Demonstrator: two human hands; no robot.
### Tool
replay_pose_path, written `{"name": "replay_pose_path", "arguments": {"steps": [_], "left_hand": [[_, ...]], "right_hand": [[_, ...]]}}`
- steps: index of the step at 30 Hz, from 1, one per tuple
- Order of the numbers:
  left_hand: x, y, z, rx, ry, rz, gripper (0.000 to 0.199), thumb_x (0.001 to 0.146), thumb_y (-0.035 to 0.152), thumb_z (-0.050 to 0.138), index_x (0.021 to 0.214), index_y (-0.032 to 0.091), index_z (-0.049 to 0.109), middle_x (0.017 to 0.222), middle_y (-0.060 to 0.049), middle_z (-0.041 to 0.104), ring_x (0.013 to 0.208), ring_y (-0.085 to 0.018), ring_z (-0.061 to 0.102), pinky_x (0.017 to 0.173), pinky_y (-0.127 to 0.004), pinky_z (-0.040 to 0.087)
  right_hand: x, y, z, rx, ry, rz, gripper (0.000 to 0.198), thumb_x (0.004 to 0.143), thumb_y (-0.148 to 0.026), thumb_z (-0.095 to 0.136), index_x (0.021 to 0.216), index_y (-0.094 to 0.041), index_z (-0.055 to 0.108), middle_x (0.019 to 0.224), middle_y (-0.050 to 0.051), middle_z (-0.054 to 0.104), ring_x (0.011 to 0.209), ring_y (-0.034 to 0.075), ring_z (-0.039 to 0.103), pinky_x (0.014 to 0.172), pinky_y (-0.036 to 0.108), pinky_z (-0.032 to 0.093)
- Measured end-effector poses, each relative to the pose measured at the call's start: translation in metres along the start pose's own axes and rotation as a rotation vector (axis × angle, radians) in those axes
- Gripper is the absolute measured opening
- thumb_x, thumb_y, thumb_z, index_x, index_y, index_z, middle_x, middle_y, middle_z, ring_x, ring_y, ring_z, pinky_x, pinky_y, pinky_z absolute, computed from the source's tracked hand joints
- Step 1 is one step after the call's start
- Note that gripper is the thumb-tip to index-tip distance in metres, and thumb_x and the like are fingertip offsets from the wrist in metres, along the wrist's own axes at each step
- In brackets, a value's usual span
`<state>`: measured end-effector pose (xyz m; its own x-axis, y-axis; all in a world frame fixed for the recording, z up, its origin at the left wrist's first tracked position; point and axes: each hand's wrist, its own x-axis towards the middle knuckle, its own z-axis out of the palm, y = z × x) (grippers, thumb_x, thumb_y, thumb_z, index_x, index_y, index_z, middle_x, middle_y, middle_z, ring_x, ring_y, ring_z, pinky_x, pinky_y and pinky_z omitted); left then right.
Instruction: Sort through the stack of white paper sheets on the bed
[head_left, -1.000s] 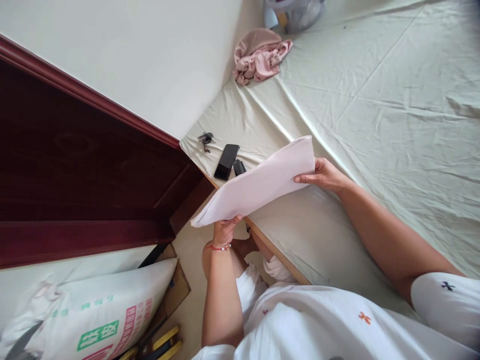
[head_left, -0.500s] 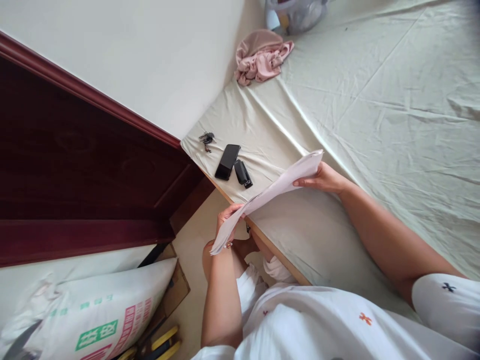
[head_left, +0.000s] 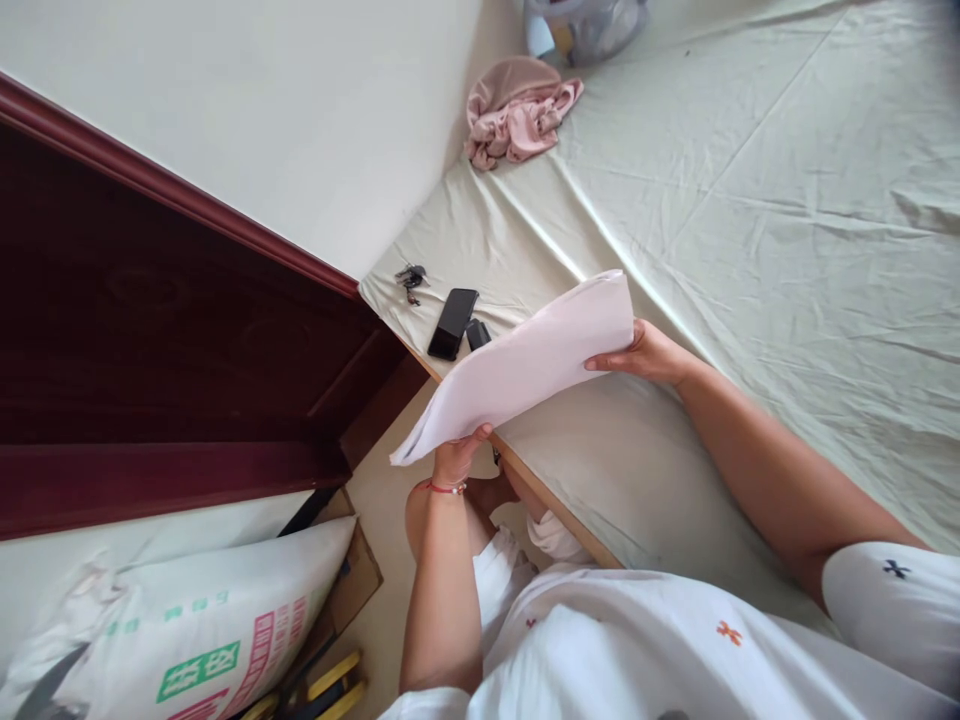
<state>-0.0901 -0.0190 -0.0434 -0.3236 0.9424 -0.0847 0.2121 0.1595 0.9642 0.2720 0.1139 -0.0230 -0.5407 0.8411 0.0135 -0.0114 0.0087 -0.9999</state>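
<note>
- Nearest, at the lower left, a printed woven sack [head_left: 187, 640] lies on the floor against the dark red bed frame [head_left: 165, 360]; it looks full, though its contents cannot be seen.
- The left hand [head_left: 454, 462], a red bracelet [head_left: 442, 488] at its wrist, is closed on the near corner of a pale folded fabric sheet [head_left: 525, 365], fingers curled over the edge.
- The right hand [head_left: 645, 352] is clamped on the far right end of the same sheet, thumb under and fingers on top.
- The sheet hangs clear of the mattress [head_left: 750, 250], stretched between the two hands above the mattress's near edge, sagging slightly at the left.
- Judgement: keeping both grips level and the cloth taut would give a cleaner fold; the drooping left corner wants evening up.
- Just beyond the sheet lie a black phone [head_left: 453, 322], a small dark item partly hidden beside it, and keys [head_left: 410, 277].
- Further off, a crumpled pink garment [head_left: 519, 122] rests by the wall.
- At the far edge, a clear plastic tub [head_left: 589, 25] holds indistinct items; what they are cannot be told.
</note>
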Motion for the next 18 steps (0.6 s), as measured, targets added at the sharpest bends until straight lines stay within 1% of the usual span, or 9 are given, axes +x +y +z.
{"name": "replay_pose_path", "arguments": {"steps": [3,6,9,12,15,17,18], "left_hand": [[-0.002,0.005,0.005,0.036,0.063,-0.033,0.048,0.066,0.047,0.094,0.105,0.025,0.078,0.116,-0.009,0.078,0.129,-0.031,0.065,0.12,-0.047,0.043],[-0.002,0.011,0.01,0.09,0.136,-0.03,0.044,0.07,0.049,0.092,0.105,0.025,0.079,0.117,-0.01,0.078,0.133,-0.032,0.063,0.122,-0.045,0.041],[-0.004,0.017,0.015,0.037,0.167,0.033,0.051,0.077,0.059,0.084,0.112,0.022,0.077,0.122,-0.011,0.076,0.134,-0.03,0.063,0.12,-0.042,0.044],[-0.007,0.025,0.019,-0.015,0.169,0.017,0.06,0.08,0.067,0.077,0.113,0.017,0.077,0.126,-0.014,0.075,0.128,-0.03,0.066,0.113,-0.041,0.05],[-0.01,0.036,0.013,0.033,0.177,-0.04,0.063,0.08,0.068,0.076,0.111,0.013,0.077,0.121,-0.016,0.077,0.121,-0.032,0.07,0.107,-0.041,0.055],[-0.01,0.045,0.003,0.102,0.154,-0.056,0.061,0.079,0.067,0.077,0.107,0.012,0.077,0.114,-0.016,0.078,0.117,-0.033,0.071,0.103,-0.042,0.057],[-0.01,0.051,-0.005,0.139,0.135,-0.058,0.06,0.079,0.067,0.077,0.104,0.012,0.077,0.109,-0.016,0.079,0.116,-0.034,0.071,0.101,-0.042,0.058]], "right_hand": [[0.001,0.0,0.0,-0.031,0.028,0.035,0.042,0.069,-0.051,0.089,0.097,-0.021,0.079,0.103,0.007,0.08,0.104,0.033,0.072,0.098,0.051,0.057],[0.002,-0.002,0.001,-0.08,0.072,0.099,0.04,0.071,-0.053,0.087,0.093,-0.021,0.079,0.097,0.007,0.08,0.095,0.033,0.073,0.089,0.051,0.06],[0.001,-0.007,0.0,-0.087,0.042,0.156,0.038,0.072,-0.052,0.087,0.092,-0.02,0.08,0.094,0.008,0.08,0.087,0.032,0.074,0.077,0.047,0.062],[-0.001,-0.013,-0.001,-0.073,-0.021,0.2,0.039,0.071,-0.051,0.088,0.094,-0.02,0.081,0.098,0.009,0.081,0.088,0.032,0.074,0.075,0.046,0.062],[0.0,-0.013,-0.002,-0.108,-0.07,0.239,0.04,0.071,-0.052,0.087,0.093,-0.02,0.08,0.099,0.009,0.08,0.088,0.032,0.073,0.076,0.045,0.061],[0.003,-0.008,-0.002,-0.115,-0.051,0.197,0.044,0.071,-0.05,0.087,0.103,-0.021,0.078,0.098,0.008,0.079,0.088,0.03,0.072,0.078,0.044,0.06],[0.005,-0.004,-0.002,-0.105,-0.016,0.15,0.05,0.072,-0.049,0.086,0.113,-0.022,0.075,0.1,0.007,0.078,0.089,0.029,0.072,0.08,0.044,0.06]]}}
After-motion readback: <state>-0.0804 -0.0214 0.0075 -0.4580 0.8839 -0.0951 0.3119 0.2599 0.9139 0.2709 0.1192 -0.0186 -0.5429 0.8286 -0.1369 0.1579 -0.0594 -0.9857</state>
